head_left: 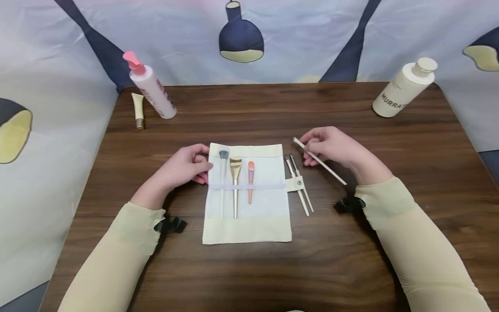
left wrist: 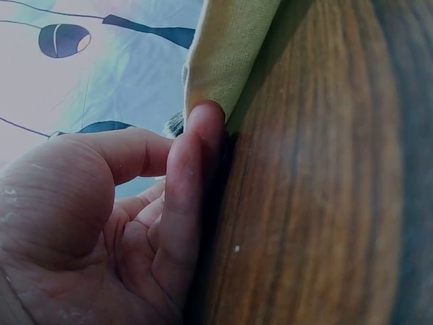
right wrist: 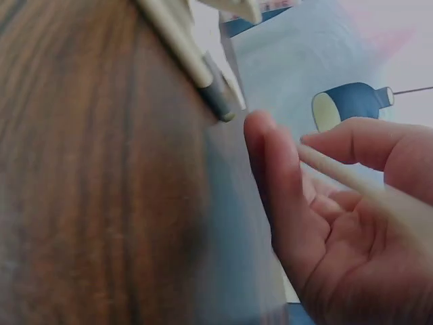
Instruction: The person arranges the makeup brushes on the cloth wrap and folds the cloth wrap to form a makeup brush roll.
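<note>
A cream cloth brush roll [head_left: 249, 232] lies unfolded on the table. Its lilac band crosses a grey-tipped brush [head_left: 223, 173], a gold flat brush [head_left: 235, 177] and a small orange-tipped brush [head_left: 251, 175]. At the roll's left edge, my left hand [head_left: 187, 164] pinches the cloth [left wrist: 226, 57] between thumb and fingers. A thin pale makeup brush [head_left: 325, 166] is held by my right hand [head_left: 331, 145], slanting above the table. Left of that hand, two slim brushes [head_left: 301, 201] lie beside the roll, across its snap tab [head_left: 293, 184]. The held brush [right wrist: 345, 172] blurs in the right wrist view.
At the back left stand a pink pump bottle [head_left: 153, 91] and a small cream tube [head_left: 138, 110]. A white bottle [head_left: 403, 89] occupies the back right corner. Behind the dark wooden table [head_left: 249, 277] hangs a lamp-patterned cloth [head_left: 288, 43].
</note>
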`<move>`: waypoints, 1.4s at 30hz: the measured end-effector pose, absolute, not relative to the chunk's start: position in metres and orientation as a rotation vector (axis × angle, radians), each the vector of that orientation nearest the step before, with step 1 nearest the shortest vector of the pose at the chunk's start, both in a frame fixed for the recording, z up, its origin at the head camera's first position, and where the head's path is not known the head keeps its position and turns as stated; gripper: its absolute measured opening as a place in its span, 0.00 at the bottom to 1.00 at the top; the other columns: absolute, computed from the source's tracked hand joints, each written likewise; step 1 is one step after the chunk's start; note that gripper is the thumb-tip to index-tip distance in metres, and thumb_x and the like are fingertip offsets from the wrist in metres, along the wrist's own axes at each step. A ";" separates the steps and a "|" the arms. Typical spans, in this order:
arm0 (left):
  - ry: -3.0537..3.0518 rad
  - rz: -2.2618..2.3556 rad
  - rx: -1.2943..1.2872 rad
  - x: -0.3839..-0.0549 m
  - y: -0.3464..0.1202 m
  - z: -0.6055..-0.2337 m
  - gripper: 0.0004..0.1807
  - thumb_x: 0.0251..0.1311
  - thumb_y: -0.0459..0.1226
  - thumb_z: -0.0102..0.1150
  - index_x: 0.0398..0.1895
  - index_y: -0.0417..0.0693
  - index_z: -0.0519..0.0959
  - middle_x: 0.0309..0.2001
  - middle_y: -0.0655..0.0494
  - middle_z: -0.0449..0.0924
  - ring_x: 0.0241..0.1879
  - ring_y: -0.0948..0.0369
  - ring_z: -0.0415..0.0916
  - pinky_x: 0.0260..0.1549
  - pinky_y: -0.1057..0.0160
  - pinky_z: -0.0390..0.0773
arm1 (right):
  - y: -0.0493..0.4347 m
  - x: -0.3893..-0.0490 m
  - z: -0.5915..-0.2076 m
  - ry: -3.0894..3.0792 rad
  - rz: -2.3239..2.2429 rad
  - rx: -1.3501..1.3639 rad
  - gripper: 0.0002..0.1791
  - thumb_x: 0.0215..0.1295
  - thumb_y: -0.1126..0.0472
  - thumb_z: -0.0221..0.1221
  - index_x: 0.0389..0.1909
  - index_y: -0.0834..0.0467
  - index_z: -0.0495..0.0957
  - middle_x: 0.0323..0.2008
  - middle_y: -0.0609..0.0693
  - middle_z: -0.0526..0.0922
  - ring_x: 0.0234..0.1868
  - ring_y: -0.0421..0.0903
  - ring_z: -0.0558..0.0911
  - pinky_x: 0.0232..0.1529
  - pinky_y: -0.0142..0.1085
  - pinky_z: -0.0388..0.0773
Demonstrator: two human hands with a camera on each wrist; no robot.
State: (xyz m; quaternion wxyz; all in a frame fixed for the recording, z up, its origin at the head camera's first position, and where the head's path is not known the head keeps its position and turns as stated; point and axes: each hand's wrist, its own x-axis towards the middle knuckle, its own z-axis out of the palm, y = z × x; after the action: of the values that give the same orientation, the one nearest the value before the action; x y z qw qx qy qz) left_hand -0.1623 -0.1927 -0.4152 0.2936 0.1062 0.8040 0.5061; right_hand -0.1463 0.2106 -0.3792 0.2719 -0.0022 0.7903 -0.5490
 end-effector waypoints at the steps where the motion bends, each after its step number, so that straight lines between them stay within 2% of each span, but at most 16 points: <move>1: 2.145 1.346 0.270 -0.161 -0.196 -0.415 0.19 0.71 0.31 0.57 0.62 0.36 0.68 0.27 0.48 0.82 0.25 0.57 0.83 0.27 0.60 0.87 | 0.208 -0.147 -0.379 2.090 -1.512 -0.018 0.23 0.75 0.69 0.51 0.67 0.74 0.66 0.35 0.60 0.84 0.36 0.48 0.89 0.40 0.42 0.89; 5: 2.132 1.350 0.273 -0.157 -0.201 -0.415 0.20 0.71 0.31 0.57 0.62 0.35 0.68 0.28 0.48 0.83 0.26 0.57 0.83 0.29 0.60 0.88 | 0.203 -0.147 -0.377 1.982 -1.634 -0.003 0.24 0.76 0.72 0.52 0.69 0.74 0.63 0.39 0.61 0.83 0.37 0.48 0.89 0.43 0.41 0.89; 10: 2.145 1.355 0.275 -0.159 -0.199 -0.414 0.19 0.71 0.32 0.58 0.62 0.37 0.69 0.28 0.48 0.83 0.25 0.57 0.83 0.28 0.59 0.88 | 0.202 -0.144 -0.373 1.867 -1.801 -0.023 0.18 0.75 0.74 0.51 0.60 0.77 0.63 0.37 0.59 0.81 0.36 0.48 0.87 0.45 0.43 0.89; 17: 2.133 1.353 0.286 -0.164 -0.197 -0.415 0.18 0.71 0.32 0.58 0.61 0.37 0.69 0.29 0.46 0.84 0.25 0.56 0.84 0.28 0.59 0.88 | 0.189 -0.137 -0.371 1.716 -2.068 -0.032 0.08 0.74 0.75 0.54 0.49 0.72 0.68 0.39 0.56 0.79 0.37 0.51 0.87 0.47 0.47 0.88; 21: 2.141 1.360 0.295 -0.165 -0.197 -0.414 0.18 0.71 0.32 0.58 0.61 0.37 0.70 0.30 0.46 0.84 0.24 0.56 0.84 0.28 0.60 0.88 | 0.171 -0.139 -0.373 1.768 -2.024 -0.103 0.10 0.73 0.75 0.54 0.50 0.75 0.67 0.37 0.56 0.83 0.36 0.49 0.89 0.45 0.44 0.89; 24: 2.137 1.361 0.291 -0.164 -0.199 -0.414 0.18 0.71 0.32 0.58 0.60 0.37 0.70 0.30 0.46 0.85 0.24 0.56 0.84 0.28 0.60 0.87 | 0.157 -0.143 -0.375 1.848 -1.946 -0.132 0.10 0.72 0.74 0.55 0.50 0.73 0.67 0.37 0.54 0.85 0.34 0.46 0.87 0.42 0.41 0.89; 26: 2.136 1.367 0.292 -0.163 -0.200 -0.414 0.17 0.71 0.31 0.58 0.60 0.37 0.70 0.30 0.47 0.85 0.24 0.56 0.84 0.28 0.60 0.87 | 0.150 -0.148 -0.378 1.889 -1.922 -0.125 0.09 0.72 0.73 0.57 0.48 0.70 0.69 0.36 0.52 0.85 0.33 0.44 0.86 0.42 0.40 0.89; 31: 2.128 1.390 0.295 -0.163 -0.201 -0.418 0.17 0.71 0.31 0.57 0.60 0.37 0.70 0.29 0.47 0.84 0.23 0.57 0.83 0.26 0.61 0.87 | 0.133 -0.160 -0.389 1.931 -1.890 -0.077 0.12 0.73 0.71 0.57 0.52 0.70 0.68 0.34 0.52 0.84 0.33 0.46 0.84 0.42 0.40 0.89; 38: 2.119 1.383 0.298 -0.164 -0.201 -0.416 0.17 0.71 0.31 0.57 0.60 0.37 0.70 0.29 0.47 0.85 0.23 0.57 0.84 0.27 0.61 0.87 | 0.121 -0.171 -0.393 1.975 -1.883 -0.039 0.11 0.74 0.72 0.54 0.53 0.69 0.68 0.34 0.54 0.84 0.33 0.46 0.85 0.40 0.40 0.89; 42: 2.125 1.385 0.294 -0.164 -0.201 -0.418 0.17 0.71 0.31 0.58 0.59 0.38 0.70 0.29 0.47 0.85 0.23 0.56 0.84 0.27 0.61 0.87 | 0.117 -0.170 -0.396 1.947 -1.806 -0.050 0.15 0.73 0.72 0.56 0.55 0.69 0.66 0.30 0.53 0.81 0.33 0.47 0.85 0.40 0.40 0.89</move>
State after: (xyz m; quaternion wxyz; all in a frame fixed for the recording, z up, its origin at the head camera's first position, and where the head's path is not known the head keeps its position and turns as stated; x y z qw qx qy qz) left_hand -0.1644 -0.2008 -0.4175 0.2899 0.1103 0.7965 0.5190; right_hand -0.1701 0.1173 -0.3961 0.2404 -0.0182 0.7117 -0.6598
